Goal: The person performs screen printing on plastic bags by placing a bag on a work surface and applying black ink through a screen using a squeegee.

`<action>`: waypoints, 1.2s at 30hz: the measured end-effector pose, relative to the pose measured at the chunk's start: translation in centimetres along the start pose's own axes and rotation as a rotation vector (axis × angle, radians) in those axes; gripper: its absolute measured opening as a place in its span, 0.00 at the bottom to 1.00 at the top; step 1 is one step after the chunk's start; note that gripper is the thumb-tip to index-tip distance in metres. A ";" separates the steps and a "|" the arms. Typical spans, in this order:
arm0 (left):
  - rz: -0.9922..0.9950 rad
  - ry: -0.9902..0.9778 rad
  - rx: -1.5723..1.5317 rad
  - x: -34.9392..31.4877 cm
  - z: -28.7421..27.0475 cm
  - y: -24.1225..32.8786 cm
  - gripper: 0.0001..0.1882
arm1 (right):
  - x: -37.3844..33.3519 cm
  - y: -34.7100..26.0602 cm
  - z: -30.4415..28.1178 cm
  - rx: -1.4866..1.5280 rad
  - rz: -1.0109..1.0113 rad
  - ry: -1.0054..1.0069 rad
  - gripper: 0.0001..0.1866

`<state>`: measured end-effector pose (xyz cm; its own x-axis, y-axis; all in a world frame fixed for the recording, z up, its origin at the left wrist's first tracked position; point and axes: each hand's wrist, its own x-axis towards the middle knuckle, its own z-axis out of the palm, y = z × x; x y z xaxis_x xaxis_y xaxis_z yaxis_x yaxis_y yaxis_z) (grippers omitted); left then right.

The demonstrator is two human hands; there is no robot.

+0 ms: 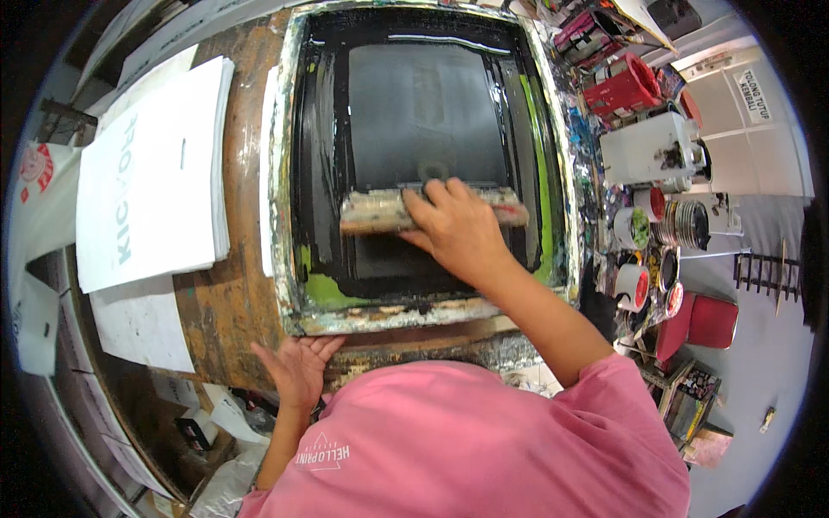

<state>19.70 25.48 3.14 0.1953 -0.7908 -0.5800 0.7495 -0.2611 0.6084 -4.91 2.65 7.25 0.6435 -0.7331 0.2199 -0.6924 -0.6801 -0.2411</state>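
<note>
My right hand grips a wooden squeegee, its fingers over the handle's far side. The squeegee lies crosswise on a screen printing frame, resting on mesh coated with black ink. Green strips show along the mesh's right side and near corners. Below the frame's near left corner, my left hand is palm up with fingers spread. Its fingertips are close to the frame's near edge; whether they touch it I cannot tell. Nothing lies in that palm.
A stack of printed white sheets lies on the worn wooden table at the left. Ink tubs, a white jerrycan and a red container crowd the right side. Further right stands a red chair.
</note>
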 end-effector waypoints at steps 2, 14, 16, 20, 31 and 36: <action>-0.003 -0.013 -0.002 0.1 -1.1 -0.4 0.64 | 3.7 2.5 0.8 -0.050 -0.013 0.024 0.24; 0.045 -0.288 0.059 0.8 -2.9 -0.9 0.60 | 20.2 13.2 0.6 -0.180 0.043 -0.062 0.26; 0.097 -0.329 0.045 1.1 -2.9 -1.3 0.57 | 19.5 12.9 -2.3 -0.062 -0.004 -0.184 0.24; 0.169 -0.410 0.015 1.1 -3.0 -1.7 0.53 | 9.7 4.7 -5.8 0.005 -0.041 -0.258 0.21; 0.332 -0.670 -0.017 -2.7 3.2 5.4 0.63 | -5.0 -9.7 -14.0 -0.184 0.023 0.146 0.21; 0.605 -0.867 -0.106 -0.9 9.3 8.7 0.57 | 0.7 -8.7 -19.0 -0.383 -0.037 0.446 0.17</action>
<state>20.17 18.75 14.00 0.0676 -0.9084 0.4126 0.7379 0.3239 0.5921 -4.63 8.05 27.42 0.5275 -0.5833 0.6177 -0.7940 -0.5970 0.1143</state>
